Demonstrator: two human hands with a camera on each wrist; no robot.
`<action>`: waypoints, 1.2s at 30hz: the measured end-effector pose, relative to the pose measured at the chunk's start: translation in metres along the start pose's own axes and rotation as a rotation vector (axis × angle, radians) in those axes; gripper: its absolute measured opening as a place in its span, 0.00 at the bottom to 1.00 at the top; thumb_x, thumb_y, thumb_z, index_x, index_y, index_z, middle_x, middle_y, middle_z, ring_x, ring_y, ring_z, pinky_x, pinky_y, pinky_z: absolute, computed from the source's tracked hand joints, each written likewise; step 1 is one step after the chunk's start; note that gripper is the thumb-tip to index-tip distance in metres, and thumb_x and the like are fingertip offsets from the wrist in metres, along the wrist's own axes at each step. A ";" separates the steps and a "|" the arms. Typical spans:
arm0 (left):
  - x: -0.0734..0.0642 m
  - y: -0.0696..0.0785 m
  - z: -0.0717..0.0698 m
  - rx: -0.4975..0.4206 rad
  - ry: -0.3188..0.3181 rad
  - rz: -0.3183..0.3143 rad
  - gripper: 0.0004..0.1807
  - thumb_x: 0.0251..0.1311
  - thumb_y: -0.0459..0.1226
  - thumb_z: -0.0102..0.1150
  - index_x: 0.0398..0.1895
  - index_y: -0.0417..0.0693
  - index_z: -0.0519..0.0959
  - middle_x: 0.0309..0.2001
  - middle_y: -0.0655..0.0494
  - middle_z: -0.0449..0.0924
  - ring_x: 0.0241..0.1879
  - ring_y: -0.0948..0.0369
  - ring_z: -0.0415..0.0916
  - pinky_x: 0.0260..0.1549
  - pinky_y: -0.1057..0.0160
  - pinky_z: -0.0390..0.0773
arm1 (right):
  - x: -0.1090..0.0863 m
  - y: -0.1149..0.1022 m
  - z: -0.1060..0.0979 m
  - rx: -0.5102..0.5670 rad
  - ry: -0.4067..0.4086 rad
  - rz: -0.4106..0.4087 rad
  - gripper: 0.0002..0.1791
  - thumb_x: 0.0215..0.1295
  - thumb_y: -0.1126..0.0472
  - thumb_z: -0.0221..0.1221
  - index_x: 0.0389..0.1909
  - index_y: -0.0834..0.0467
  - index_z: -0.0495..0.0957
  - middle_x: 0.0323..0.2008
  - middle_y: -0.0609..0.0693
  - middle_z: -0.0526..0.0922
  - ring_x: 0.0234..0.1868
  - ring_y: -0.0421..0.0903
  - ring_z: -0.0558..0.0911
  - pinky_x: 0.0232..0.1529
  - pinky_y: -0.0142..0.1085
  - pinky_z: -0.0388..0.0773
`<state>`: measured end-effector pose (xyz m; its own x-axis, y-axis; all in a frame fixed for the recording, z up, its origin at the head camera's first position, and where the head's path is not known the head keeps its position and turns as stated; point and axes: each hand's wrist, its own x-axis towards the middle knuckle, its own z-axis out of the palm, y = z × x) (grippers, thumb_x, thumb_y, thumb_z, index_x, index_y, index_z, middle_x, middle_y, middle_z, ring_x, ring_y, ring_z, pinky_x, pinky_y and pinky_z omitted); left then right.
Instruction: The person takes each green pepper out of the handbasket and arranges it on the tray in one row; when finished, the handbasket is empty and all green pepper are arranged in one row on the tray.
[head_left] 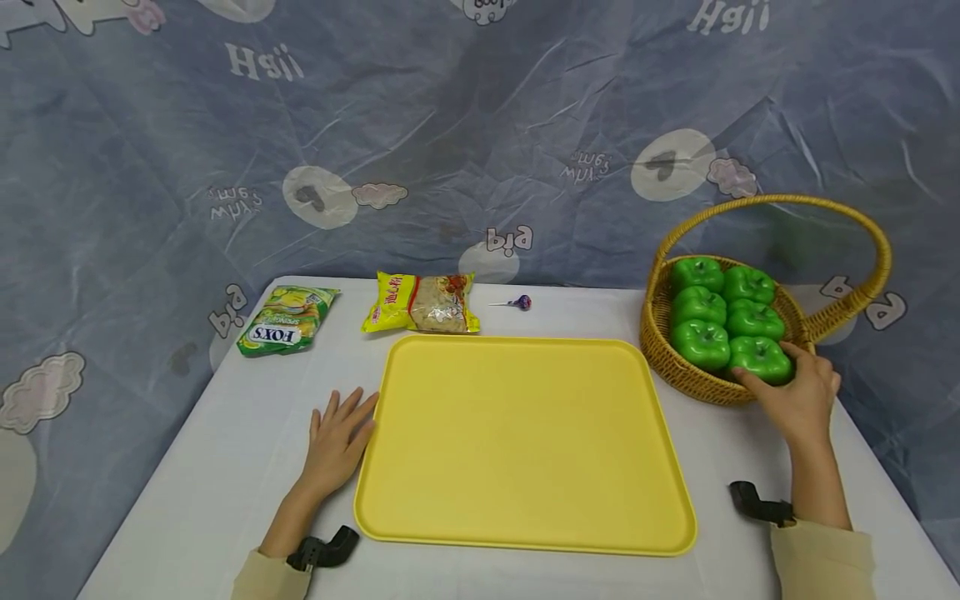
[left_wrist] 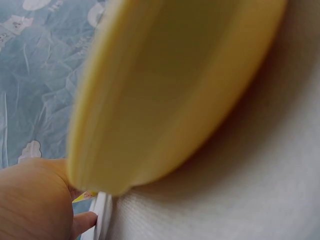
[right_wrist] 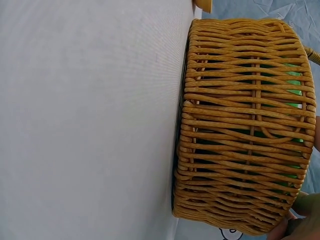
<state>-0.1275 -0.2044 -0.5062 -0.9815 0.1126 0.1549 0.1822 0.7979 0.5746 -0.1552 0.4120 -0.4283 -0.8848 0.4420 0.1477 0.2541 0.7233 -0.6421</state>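
In the head view a round wicker basket (head_left: pixel 682 373) with a tall handle stands at the right, holding several glossy green bell peppers (head_left: pixel 701 308). My right hand (head_left: pixel 802 396) reaches over its near rim, thumb and fingers around the front right green bell pepper (head_left: pixel 759 358). From the right wrist, the woven wall of the basket (right_wrist: pixel 245 125) fills much of the view and hides most of the peppers. My left hand (head_left: pixel 339 446) lies with its fingers extended at the left edge of a yellow tray (head_left: pixel 525 446), holding nothing.
Behind the tray lie a yellow bag of dried food (head_left: pixel 431 304) and a small lollipop (head_left: pixel 522 302). A green Fox's candy bag (head_left: pixel 288 321) rests at the back left of the white table (head_left: pixel 210 467). A blue patterned cloth (head_left: pixel 450 150) hangs behind the table.
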 end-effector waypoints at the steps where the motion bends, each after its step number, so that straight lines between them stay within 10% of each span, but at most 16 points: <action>1: 0.000 0.000 0.000 0.002 0.000 0.000 0.25 0.72 0.45 0.49 0.69 0.51 0.69 0.72 0.40 0.61 0.74 0.32 0.41 0.65 0.26 0.34 | 0.000 0.000 0.000 0.003 0.001 0.004 0.47 0.64 0.49 0.63 0.74 0.68 0.51 0.69 0.74 0.51 0.68 0.67 0.48 0.60 0.67 0.50; 26: 0.002 0.003 -0.001 -0.001 -0.001 -0.004 0.24 0.72 0.45 0.48 0.69 0.51 0.70 0.72 0.39 0.61 0.74 0.32 0.41 0.64 0.25 0.34 | 0.000 -0.005 -0.011 0.055 0.005 0.062 0.46 0.64 0.48 0.61 0.74 0.65 0.53 0.69 0.74 0.53 0.67 0.72 0.54 0.64 0.67 0.53; 32: 0.003 0.001 -0.001 0.004 -0.013 -0.013 0.24 0.73 0.45 0.48 0.70 0.52 0.69 0.73 0.40 0.60 0.74 0.32 0.40 0.65 0.26 0.34 | -0.002 -0.015 -0.022 0.069 0.007 0.134 0.45 0.63 0.45 0.62 0.75 0.59 0.55 0.68 0.65 0.57 0.59 0.59 0.63 0.58 0.46 0.66; 36: 0.003 0.000 -0.001 0.007 -0.020 -0.018 0.25 0.72 0.45 0.48 0.70 0.52 0.69 0.73 0.40 0.60 0.75 0.33 0.40 0.65 0.26 0.33 | -0.003 -0.024 -0.034 0.099 0.034 0.144 0.45 0.60 0.46 0.65 0.75 0.55 0.57 0.52 0.37 0.63 0.46 0.36 0.65 0.44 0.28 0.67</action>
<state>-0.1301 -0.2044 -0.5045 -0.9855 0.1100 0.1289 0.1645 0.8042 0.5712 -0.1449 0.4114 -0.3877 -0.8278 0.5563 0.0729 0.3364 0.5962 -0.7290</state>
